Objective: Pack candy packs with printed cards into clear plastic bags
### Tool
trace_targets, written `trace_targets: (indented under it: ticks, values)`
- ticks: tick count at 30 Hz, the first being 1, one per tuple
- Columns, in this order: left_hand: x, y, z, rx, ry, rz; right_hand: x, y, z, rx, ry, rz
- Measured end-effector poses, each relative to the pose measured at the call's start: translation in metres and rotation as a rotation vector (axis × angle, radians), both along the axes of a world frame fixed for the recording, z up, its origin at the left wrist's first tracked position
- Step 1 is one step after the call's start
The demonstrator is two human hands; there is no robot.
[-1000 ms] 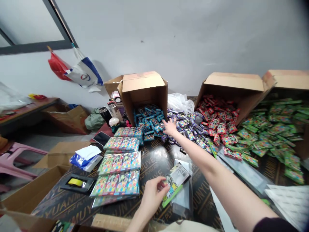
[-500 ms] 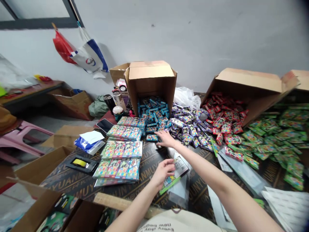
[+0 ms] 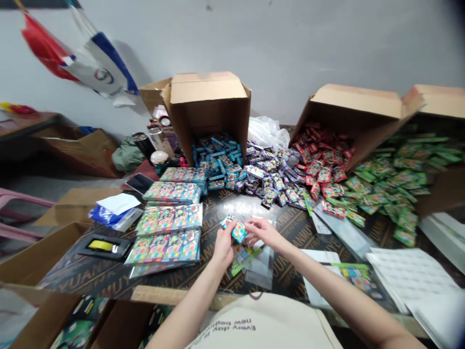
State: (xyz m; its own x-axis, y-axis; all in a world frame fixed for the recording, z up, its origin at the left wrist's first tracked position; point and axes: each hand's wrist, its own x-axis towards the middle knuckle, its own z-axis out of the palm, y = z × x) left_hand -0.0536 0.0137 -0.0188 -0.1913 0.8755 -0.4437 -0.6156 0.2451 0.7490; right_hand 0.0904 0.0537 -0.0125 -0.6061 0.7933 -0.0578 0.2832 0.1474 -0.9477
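In front of my chest, my left hand (image 3: 223, 244) is closed on a small printed blue box (image 3: 239, 232); whether a second one lies beside it in the grip I cannot tell. My right hand (image 3: 264, 233) has its fingers curled at the box's right end. Below the hands, a clear plastic sleeve (image 3: 259, 271) and a green-edged printed card (image 3: 243, 258) lie on the dark table (image 3: 286, 274), partly covered. Loose blue boxes (image 3: 220, 162) spill from a tipped carton behind. To the left are stacked packs (image 3: 169, 218) of printed boxes in clear wrap.
Purple boxes (image 3: 271, 177), red boxes (image 3: 323, 160) and green boxes (image 3: 392, 182) lie in heaps along the back, near tipped cartons (image 3: 356, 102). A tape dispenser (image 3: 103, 245) and a phone (image 3: 140, 183) are at left. White sheets (image 3: 410, 271) lie at right.
My right hand has come back from the blue heap toward my chest. The blue box is now between both hands, and the left hand has closed on it. The view has shifted.
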Motion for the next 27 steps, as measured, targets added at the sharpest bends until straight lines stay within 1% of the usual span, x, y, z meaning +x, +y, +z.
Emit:
trace_targets:
  ticks: [1,2,3,4,6,7,8,9,11,13,14,16,17,18,20,23,25,27]
  values:
    - [0.005,0.001,0.002,-0.015,-0.003,-0.058,0.013,-0.008,0.005,0.063,0.034,-0.071]
    - [0.010,0.001,0.004,-0.028,-0.007,-0.131,0.024,-0.014,0.011,0.169,0.040,-0.117]
    - [0.015,0.000,0.006,-0.039,-0.010,-0.216,0.034,-0.020,0.016,0.277,0.034,-0.121]
    - [0.020,-0.001,0.007,-0.045,-0.013,-0.306,0.041,-0.025,0.021,0.359,0.023,-0.082]
    - [0.030,-0.004,0.011,-0.055,-0.023,-0.465,0.052,-0.033,0.028,0.430,-0.001,0.035]
    - [0.033,-0.005,0.012,-0.048,-0.014,-0.527,0.056,-0.036,0.030,0.443,-0.007,0.057]
    - [0.036,-0.005,0.013,-0.018,0.055,-0.577,0.060,-0.039,0.031,0.451,-0.011,0.041]
    - [0.038,-0.004,0.014,0.030,0.175,-0.610,0.065,-0.041,0.031,0.456,-0.018,-0.012]
    - [0.038,-0.001,0.013,0.146,0.488,-0.617,0.077,-0.042,0.027,0.453,-0.047,-0.186]
    - [0.035,0.002,0.008,0.247,0.908,-0.607,0.090,-0.040,0.020,0.460,-0.110,-0.378]
    - [0.033,0.002,0.004,0.271,1.110,-0.620,0.096,-0.038,0.016,0.474,-0.152,-0.445]
    - [0.031,0.000,-0.004,0.300,1.502,-0.692,0.106,-0.034,0.007,0.524,-0.242,-0.497]
    - [0.031,-0.002,-0.008,0.311,1.650,-0.733,0.109,-0.032,0.003,0.555,-0.282,-0.487]
    - [0.030,-0.004,-0.010,0.327,1.726,-0.764,0.111,-0.031,0.000,0.584,-0.315,-0.465]
    - [0.028,-0.009,-0.013,0.411,1.757,-0.794,0.112,-0.031,-0.002,0.628,-0.362,-0.418]
    - [0.022,-0.015,-0.009,0.598,1.670,-0.780,0.113,-0.034,0.001,0.642,-0.392,-0.340]
    - [0.018,-0.016,-0.005,0.652,1.599,-0.761,0.114,-0.037,0.005,0.606,-0.369,-0.230]
    - [0.014,-0.016,-0.002,0.661,1.533,-0.753,0.114,-0.040,0.009,0.553,-0.315,-0.121]
